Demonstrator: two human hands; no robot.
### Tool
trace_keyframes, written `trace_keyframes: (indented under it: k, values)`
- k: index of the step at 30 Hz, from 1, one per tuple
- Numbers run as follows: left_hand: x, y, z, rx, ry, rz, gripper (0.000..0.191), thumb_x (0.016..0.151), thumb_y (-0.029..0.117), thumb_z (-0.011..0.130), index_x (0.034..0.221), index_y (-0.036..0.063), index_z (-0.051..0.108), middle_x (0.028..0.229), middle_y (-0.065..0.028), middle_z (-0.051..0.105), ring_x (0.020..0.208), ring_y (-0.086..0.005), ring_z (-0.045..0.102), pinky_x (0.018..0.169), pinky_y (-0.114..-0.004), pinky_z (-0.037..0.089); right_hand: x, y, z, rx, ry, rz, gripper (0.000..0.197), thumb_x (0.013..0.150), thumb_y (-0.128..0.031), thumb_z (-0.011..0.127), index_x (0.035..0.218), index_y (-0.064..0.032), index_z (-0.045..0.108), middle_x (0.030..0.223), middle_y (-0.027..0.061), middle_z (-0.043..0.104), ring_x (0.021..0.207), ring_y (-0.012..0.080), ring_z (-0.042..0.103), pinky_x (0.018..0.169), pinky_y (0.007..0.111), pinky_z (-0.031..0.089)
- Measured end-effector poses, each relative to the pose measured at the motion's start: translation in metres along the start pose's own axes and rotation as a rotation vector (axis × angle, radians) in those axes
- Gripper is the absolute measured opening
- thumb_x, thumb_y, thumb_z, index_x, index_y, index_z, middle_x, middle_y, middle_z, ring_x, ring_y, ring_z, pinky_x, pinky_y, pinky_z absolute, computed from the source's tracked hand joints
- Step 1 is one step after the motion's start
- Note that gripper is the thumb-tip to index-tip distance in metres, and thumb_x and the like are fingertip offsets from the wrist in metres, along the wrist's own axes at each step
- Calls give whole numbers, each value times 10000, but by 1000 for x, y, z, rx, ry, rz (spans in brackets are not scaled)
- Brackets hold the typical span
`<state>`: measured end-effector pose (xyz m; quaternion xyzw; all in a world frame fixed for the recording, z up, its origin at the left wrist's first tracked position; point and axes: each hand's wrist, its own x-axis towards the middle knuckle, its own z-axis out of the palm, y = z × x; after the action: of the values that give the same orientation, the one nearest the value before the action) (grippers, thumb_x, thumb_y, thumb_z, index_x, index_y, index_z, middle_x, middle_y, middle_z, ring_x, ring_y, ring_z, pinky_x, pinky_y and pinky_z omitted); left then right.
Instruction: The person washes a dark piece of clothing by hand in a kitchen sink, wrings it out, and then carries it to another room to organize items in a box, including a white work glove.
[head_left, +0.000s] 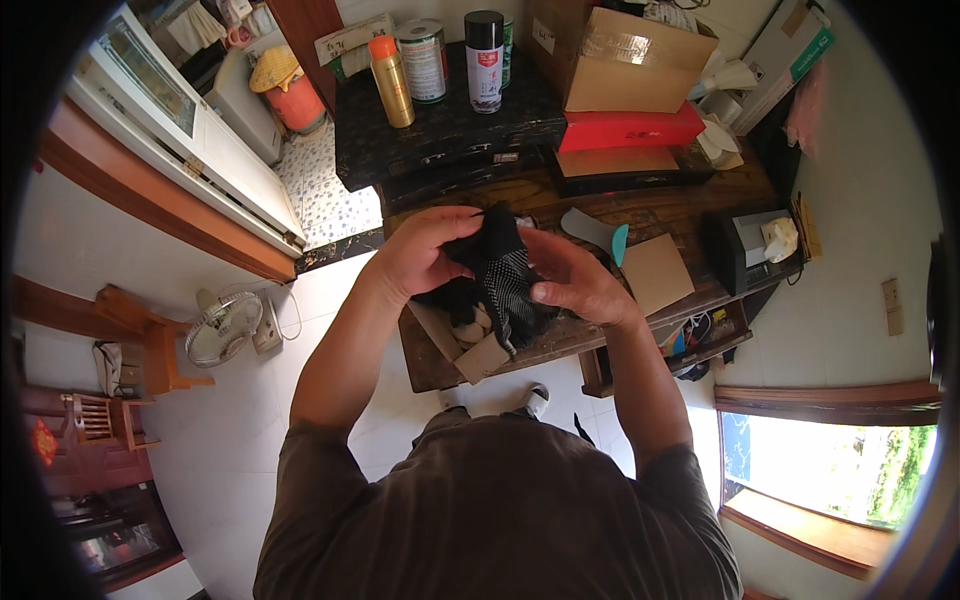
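A black piece of knitted fabric with a white dotted pattern (506, 289), perhaps a sock or glove, hangs between my hands above the wooden desk. My left hand (427, 251) pinches its plain black top edge between thumb and fingers. At its other side is my right hand (577, 277), fingers curved and thumb out; whether it grips the fabric cannot be told. Below, an opened cardboard box (480, 358) holds black fabric and a beige item (471, 324). The fabric partly hides the box.
Spray cans (485, 71) (392, 86) and a tin (424, 64) stand on a black cabinet (450, 135). A red box (634, 129), a cardboard sheet (658, 274) and a black device (739, 251) are further right. An open drawer (705, 341) juts out below; a fan (225, 328) stands left.
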<state>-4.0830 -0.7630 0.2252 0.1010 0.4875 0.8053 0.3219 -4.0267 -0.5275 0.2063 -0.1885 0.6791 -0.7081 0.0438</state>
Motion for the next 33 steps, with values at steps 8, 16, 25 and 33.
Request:
trace_keyframes:
  k: [8, 16, 25, 33]
  values:
    - [14, -55, 13, -510, -18, -41, 378, 860, 283, 627, 1130, 26, 561, 1081, -111, 612, 986, -246, 603, 880, -408, 483, -6, 16, 1, 275, 157, 347, 197, 833, -80, 643, 987, 30, 590, 836, 54, 618, 697, 87, 570, 613, 233, 472]
    - [14, -44, 3, -347, 266, 21, 235, 837, 39, 619, 1072, 27, 599, 1049, -88, 627, 932, -220, 613, 808, -347, 509, -34, 43, -39, 464, 348, 458, 178, 843, -94, 633, 970, 19, 584, 784, 62, 603, 652, 130, 574, 573, 254, 491]
    - [-6, -14, -20, -298, 302, 101, 253, 900, 75, 536, 1138, -11, 521, 1102, -129, 597, 975, -248, 607, 871, -367, 498, -92, 169, -106, -998, 646, 517, 478, 739, -384, 715, 944, 34, 605, 884, 197, 635, 874, 324, 623, 763, 400, 497]
    - [-5, -18, -18, -332, 229, 84, 234, 915, 90, 519, 1129, -6, 532, 1102, -119, 604, 1002, -248, 598, 889, -370, 487, -72, 177, -115, -1003, 710, 660, 480, 717, -407, 715, 900, 22, 597, 884, 242, 621, 870, 391, 599, 742, 440, 475]
